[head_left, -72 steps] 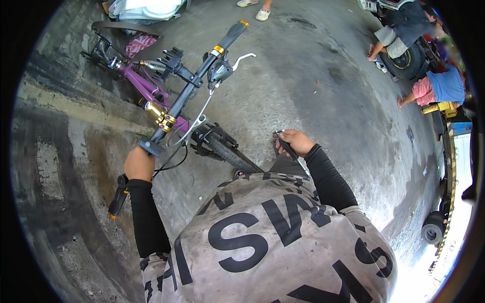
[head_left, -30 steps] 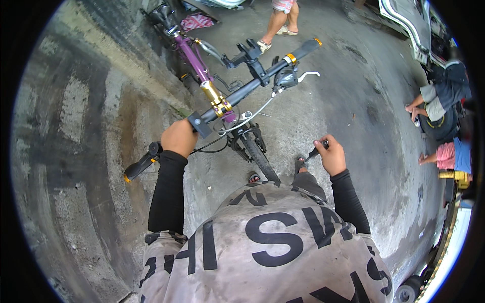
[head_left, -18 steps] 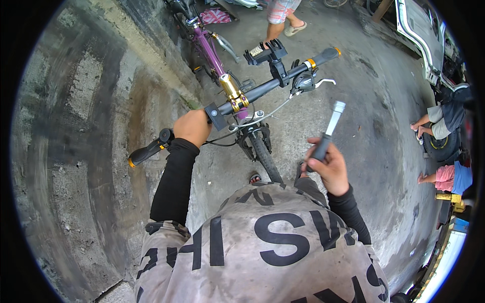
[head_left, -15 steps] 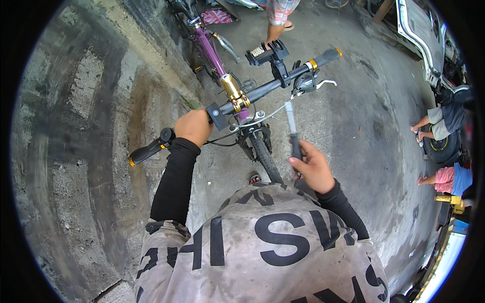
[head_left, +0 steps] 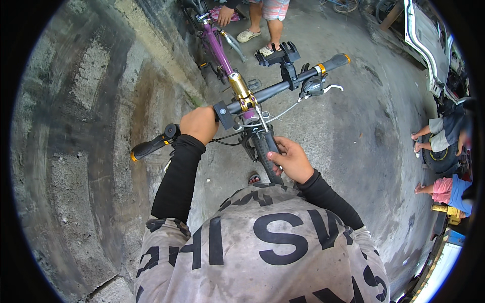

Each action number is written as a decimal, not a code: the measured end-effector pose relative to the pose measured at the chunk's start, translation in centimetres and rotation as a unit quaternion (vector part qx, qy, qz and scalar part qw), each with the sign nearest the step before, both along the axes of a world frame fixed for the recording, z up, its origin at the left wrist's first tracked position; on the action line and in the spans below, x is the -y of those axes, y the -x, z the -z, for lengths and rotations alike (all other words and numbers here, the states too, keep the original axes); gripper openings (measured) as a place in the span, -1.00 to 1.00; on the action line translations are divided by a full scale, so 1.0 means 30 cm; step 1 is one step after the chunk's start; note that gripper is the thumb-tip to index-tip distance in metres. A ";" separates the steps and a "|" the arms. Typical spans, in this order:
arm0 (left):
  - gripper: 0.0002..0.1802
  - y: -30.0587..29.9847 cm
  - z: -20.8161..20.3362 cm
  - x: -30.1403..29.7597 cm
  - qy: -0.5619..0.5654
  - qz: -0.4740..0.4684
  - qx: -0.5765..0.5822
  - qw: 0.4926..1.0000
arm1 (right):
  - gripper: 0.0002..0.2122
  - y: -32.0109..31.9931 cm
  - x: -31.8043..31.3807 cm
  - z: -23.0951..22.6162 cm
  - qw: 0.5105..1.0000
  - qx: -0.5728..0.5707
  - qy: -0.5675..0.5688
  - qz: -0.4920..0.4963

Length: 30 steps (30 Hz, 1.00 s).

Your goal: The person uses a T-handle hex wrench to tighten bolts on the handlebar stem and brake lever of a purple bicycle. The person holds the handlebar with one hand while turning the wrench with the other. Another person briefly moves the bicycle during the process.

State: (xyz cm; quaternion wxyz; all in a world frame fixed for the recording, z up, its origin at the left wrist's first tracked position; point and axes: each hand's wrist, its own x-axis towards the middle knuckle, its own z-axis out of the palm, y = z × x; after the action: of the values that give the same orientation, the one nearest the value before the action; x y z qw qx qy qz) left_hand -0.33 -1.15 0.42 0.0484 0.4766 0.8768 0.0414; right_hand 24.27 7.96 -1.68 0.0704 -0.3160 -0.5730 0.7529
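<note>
the hands are both gripping: the right hand point(head_left: 293, 160) is closing its fingers round the dark handle of a silver-shafted tool point(head_left: 272, 144), and the left hand point(head_left: 198, 124) is wrapping round the handlebar point(head_left: 275, 90), just beside a small black box point(head_left: 223, 114). the tool is slanting up and leftward out of the right hand, its long axis running toward the gold clamp point(head_left: 246, 102) at the bar's middle; its tip is ending at or just beside that clamp, and whether they are touching i cannot tell. the right hand is sitting nearer the tool, the left lying to the other side of the clamp. below the tool the front tyre point(head_left: 260, 144) is showing, and beyond the clamp the purple frame point(head_left: 216, 49) is stretching away. a black holder point(head_left: 288, 68) is standing on the bar. farther off, another person's hand point(head_left: 225, 15) is hanging near the frame's far end.
</note>
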 end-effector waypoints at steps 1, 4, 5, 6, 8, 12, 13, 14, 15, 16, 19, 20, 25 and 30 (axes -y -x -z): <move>-0.85 0.002 0.000 0.000 0.002 0.001 -0.001 1.000 | -0.64 0.000 0.001 -0.005 1.000 0.004 -0.015 0.001; -0.85 0.003 -0.001 0.001 0.003 0.002 0.002 1.000 | -0.66 -0.001 0.005 -0.006 0.994 0.011 -0.112 0.004; -0.85 0.004 0.000 0.000 0.003 0.003 0.001 1.000 | -0.66 -0.002 0.007 0.007 0.984 0.010 -0.179 0.005; -0.85 0.005 0.003 0.000 0.003 0.003 0.000 1.000 | -0.67 -0.003 0.008 0.014 0.969 0.010 -0.245 0.006; -0.85 0.004 0.003 -0.001 -0.001 0.000 0.001 1.000 | -0.68 0.000 0.012 0.002 0.947 0.004 -0.319 0.024; -0.83 0.002 0.005 -0.002 -0.015 -0.005 0.004 1.000 | -0.70 0.002 0.006 -0.036 0.909 0.021 -0.416 0.025; -0.83 0.004 0.007 -0.002 -0.019 -0.004 0.002 1.000 | -0.70 0.004 0.001 -0.035 0.926 0.001 -0.375 0.037; -0.84 0.004 0.006 -0.002 -0.015 -0.002 0.000 1.000 | -0.71 0.007 -0.004 -0.032 0.942 -0.020 -0.333 0.049; -0.85 0.003 0.004 -0.002 -0.010 -0.001 -0.002 1.000 | -0.72 0.010 -0.011 -0.032 0.954 -0.041 -0.290 0.060; -0.85 0.003 0.003 -0.003 -0.006 0.001 -0.003 1.000 | -0.69 0.008 -0.027 -0.044 0.981 -0.033 -0.187 0.045; -0.85 0.008 0.011 -0.003 0.000 -0.001 -0.002 1.000 | -0.61 -0.002 -0.053 -0.074 0.997 -0.029 0.046 0.047; -0.85 0.006 0.008 -0.005 -0.001 0.000 -0.003 1.000 | -0.60 -0.003 -0.040 -0.066 0.994 -0.040 0.068 0.080; -0.83 0.001 0.006 -0.008 -0.015 0.001 -0.003 1.000 | -0.65 0.013 0.014 -0.040 0.991 -0.031 -0.076 0.106; -0.83 0.001 0.009 -0.003 -0.018 0.000 -0.005 1.000 | -0.74 0.012 0.002 -0.024 0.979 -0.056 0.106 0.166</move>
State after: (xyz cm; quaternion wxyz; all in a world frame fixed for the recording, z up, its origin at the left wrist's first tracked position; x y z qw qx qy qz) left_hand -0.36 -1.06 0.15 0.0351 0.4773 0.8763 0.0552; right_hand 23.92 7.89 -0.96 0.1927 -0.3699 -0.4245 0.8036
